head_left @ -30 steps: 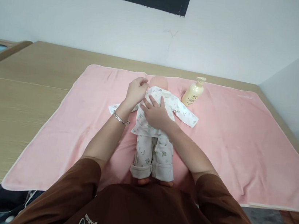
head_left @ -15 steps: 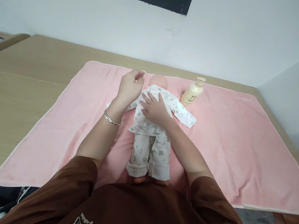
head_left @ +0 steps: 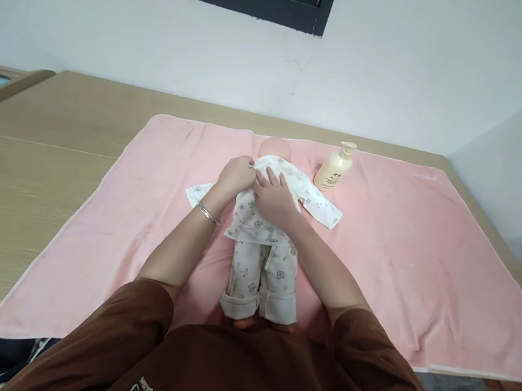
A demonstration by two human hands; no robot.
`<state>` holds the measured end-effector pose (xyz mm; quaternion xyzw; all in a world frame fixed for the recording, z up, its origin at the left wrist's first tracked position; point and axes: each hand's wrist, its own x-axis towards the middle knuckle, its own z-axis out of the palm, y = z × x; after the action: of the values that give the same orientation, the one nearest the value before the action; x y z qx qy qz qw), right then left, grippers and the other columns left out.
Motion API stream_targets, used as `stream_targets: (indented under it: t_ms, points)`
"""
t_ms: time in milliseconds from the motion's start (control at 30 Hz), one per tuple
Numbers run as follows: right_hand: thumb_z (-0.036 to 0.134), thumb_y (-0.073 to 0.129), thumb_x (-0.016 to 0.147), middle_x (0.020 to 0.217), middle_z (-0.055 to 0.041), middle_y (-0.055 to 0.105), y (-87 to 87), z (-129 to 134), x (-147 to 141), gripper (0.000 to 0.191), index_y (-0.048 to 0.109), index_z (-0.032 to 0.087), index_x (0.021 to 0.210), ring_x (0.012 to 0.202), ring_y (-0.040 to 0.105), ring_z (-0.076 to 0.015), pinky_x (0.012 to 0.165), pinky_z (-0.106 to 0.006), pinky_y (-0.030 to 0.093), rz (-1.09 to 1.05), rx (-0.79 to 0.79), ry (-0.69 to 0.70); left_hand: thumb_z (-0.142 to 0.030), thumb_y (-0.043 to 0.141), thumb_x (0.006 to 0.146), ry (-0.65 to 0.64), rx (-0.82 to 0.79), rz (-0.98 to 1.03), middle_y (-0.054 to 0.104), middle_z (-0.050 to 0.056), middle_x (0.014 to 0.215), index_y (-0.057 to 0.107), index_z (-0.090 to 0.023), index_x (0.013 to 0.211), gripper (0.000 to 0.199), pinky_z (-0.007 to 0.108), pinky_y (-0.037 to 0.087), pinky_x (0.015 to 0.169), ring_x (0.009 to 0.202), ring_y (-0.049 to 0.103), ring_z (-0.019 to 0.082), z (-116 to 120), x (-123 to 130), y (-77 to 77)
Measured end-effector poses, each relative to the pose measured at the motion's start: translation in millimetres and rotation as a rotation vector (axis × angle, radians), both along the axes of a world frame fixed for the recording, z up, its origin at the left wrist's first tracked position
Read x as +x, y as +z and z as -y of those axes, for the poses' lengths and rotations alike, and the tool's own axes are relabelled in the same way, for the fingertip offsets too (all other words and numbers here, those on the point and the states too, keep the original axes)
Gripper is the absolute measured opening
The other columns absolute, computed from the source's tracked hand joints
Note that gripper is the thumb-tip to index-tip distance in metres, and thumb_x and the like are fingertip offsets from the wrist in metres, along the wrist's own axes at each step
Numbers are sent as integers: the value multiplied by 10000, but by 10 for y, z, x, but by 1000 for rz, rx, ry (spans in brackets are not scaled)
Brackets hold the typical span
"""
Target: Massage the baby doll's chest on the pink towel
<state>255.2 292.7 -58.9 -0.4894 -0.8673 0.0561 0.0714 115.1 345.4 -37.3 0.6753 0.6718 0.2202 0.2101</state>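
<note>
A baby doll (head_left: 275,148) lies on its back on a pink blanket, its feet toward me. It wears a white printed baby shirt (head_left: 256,228) with the sleeves spread out, and matching pants (head_left: 245,273) with rolled cuffs. My left hand (head_left: 236,176), with a silver bangle at the wrist, is closed at the shirt's shoulder near the neck, its fingertips pinching the fabric there. Across the chest of the shirt lies my right hand (head_left: 276,199), open, palm down, fingers spread and nearly touching my left. My left arm hides part of one sleeve.
To the right of the doll's head stands a cream pump bottle (head_left: 334,168) on the blanket. The pink blanket (head_left: 402,252) covers much of the wooden table (head_left: 35,191). Behind the table rises a white wall with a dark frame above.
My left hand has come down from above the shirt's shoulder and closed on the fabric by the neck. My right hand stays on the chest. The view has tilted up slightly.
</note>
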Motion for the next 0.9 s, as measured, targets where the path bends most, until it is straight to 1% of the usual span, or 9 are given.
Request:
stream_targets:
  t_ms: [67, 167, 267, 400, 467, 567, 667, 767, 900]
  points:
    - [278, 328, 1058, 1699, -105, 338, 3, -197, 166, 527, 482, 181, 1553, 1599, 233, -349, 1285, -632, 176, -95, -58, -36, -176, 452, 928, -53, 21, -84, 727, 174, 1295, 705, -120, 1218, 389, 392, 500, 1064, 1234, 663, 288, -17, 62, -61]
    - [343, 306, 1075, 1698, -118, 337, -12, -478, 439, 531, 478, 158, 1542, 1576, 302, -317, 1274, -548, 264, -246, -112, -185, -229, 407, 984, -129, 118, -153, 725, 200, 1241, 695, -87, 1183, 378, 410, 490, 1083, 1213, 662, 302, 28, 202, -143]
    - [393, 317, 1080, 1629, -151, 450, -37, -580, 570, 508, 561, 137, 1444, 1490, 433, -325, 1231, -501, 336, -282, -117, -294, -273, 374, 1028, -162, 175, -218, 638, 246, 1395, 596, -13, 1341, 463, 452, 407, 1186, 1360, 566, 335, 173, 365, -231]
    - [420, 307, 1095, 1499, -248, 554, -12, -486, 497, 538, 588, 45, 1360, 1415, 500, -344, 1194, -462, 359, -175, -81, -403, -269, 359, 1041, -217, 231, -320, 413, 298, 1612, 369, 63, 1532, 593, 523, 277, 1271, 1549, 344, 385, 351, 479, -285]
    - [384, 301, 1097, 1441, -255, 593, 36, -369, 401, 522, 578, 23, 1354, 1379, 522, -355, 1174, -459, 374, -88, -54, -405, -215, 356, 1023, -283, 222, -336, 479, 301, 1560, 451, 66, 1473, 539, 519, 311, 1252, 1512, 401, 381, 321, 438, -258]
    - [299, 310, 1085, 1357, -263, 637, 122, -148, 248, 471, 568, -9, 1331, 1301, 567, -362, 1117, -438, 420, 32, -19, -384, -205, 345, 1010, -291, 133, -281, 641, 270, 1384, 622, 15, 1279, 445, 465, 413, 1182, 1350, 574, 340, 136, 293, -214]
    - [218, 327, 1057, 1343, -271, 641, 170, -27, 187, 430, 557, -19, 1333, 1284, 575, -356, 1090, -422, 437, 66, 0, -348, -298, 295, 1045, -245, 92, -177, 687, 225, 1328, 642, -40, 1252, 479, 430, 461, 1134, 1271, 628, 296, 1, 199, -246]
    - [277, 304, 1073, 1367, -243, 641, 151, -146, 291, 455, 584, 25, 1329, 1302, 574, -348, 1093, -427, 444, -31, -72, -347, -328, 308, 1047, -236, 149, -234, 605, 258, 1446, 556, -22, 1376, 513, 494, 400, 1184, 1393, 542, 329, 88, 239, -321]
    - [470, 266, 1099, 1611, -272, 415, 66, -401, 474, 653, 449, -11, 1501, 1523, 367, -371, 1227, -459, 310, -79, -144, -395, -302, 368, 1022, -370, 170, -373, 432, 301, 1597, 402, 42, 1500, 590, 549, 318, 1233, 1541, 359, 395, 305, 316, -305]
